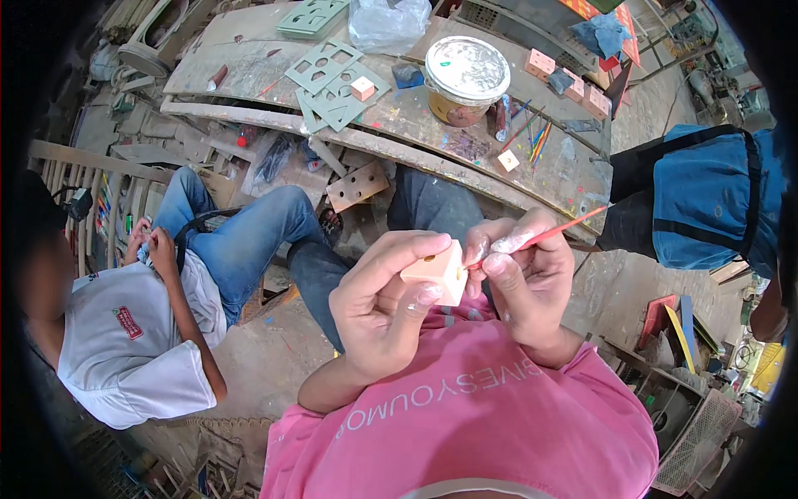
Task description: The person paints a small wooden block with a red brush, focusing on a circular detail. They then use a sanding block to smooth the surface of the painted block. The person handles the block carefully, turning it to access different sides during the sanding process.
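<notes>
My left hand (384, 293) grips a small pale pink wooden cube (438, 268) with round holes in its faces, held in front of my pink shirt. My right hand (525, 274) pinches a thin red paintbrush (559, 230), whose tip touches the cube's right side while its handle points up and to the right. White paint smears my right fingertips.
A paint-stained workbench (249, 66) ahead carries a paint tin with a round lid (466, 75), green cut-out boards (331, 73), pink cubes (540, 63) and loose brushes (536, 137). One person in a white shirt (125, 341) sits at my left; another in blue (706, 200) stands at right.
</notes>
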Tool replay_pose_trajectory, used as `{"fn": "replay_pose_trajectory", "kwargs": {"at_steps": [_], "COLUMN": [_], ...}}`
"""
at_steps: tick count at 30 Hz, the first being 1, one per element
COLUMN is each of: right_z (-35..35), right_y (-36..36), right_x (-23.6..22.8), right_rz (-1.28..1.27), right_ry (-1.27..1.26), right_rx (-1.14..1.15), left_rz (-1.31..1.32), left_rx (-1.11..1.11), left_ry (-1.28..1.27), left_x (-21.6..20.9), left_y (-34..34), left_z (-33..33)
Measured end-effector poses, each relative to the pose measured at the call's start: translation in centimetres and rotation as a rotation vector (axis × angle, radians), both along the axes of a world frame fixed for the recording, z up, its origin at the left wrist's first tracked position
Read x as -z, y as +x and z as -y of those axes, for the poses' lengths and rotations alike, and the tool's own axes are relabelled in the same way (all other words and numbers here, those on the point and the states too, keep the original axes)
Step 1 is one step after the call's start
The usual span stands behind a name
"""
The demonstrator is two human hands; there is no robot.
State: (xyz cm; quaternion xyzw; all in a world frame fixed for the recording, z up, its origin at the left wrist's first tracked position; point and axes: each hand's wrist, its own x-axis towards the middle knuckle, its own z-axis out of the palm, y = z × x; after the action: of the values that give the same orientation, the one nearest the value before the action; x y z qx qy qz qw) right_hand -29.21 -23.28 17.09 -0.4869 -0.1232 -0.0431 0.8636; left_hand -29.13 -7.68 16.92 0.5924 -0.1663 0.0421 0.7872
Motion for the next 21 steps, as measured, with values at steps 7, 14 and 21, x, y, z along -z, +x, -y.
{"fn": "replay_pose_trajectory", "kwargs": {"at_steps": [7, 14, 21], "right_z": [0.4, 0.9, 2.1], "right_y": [0.6, -0.1, -0.2], "right_x": [-0.1, 0.1, -0.2], "right_rz": [0.261, 0.095, -0.067], "right_ry": [-0.250, -0.232, 0.048], "right_rx": [0.059, 0.012, 0.079], "left_rz": [-0.038, -0.090, 0.008], "left_rx": [0.082, 0.056, 0.061], "left_ry": [-0.031, -0.146, -0.103], "left_x": [-0.5, -0.1, 0.2], "left_y": [0.0, 0.1, 0.5], "left_z": [-0.2, 0.0, 0.0]}}
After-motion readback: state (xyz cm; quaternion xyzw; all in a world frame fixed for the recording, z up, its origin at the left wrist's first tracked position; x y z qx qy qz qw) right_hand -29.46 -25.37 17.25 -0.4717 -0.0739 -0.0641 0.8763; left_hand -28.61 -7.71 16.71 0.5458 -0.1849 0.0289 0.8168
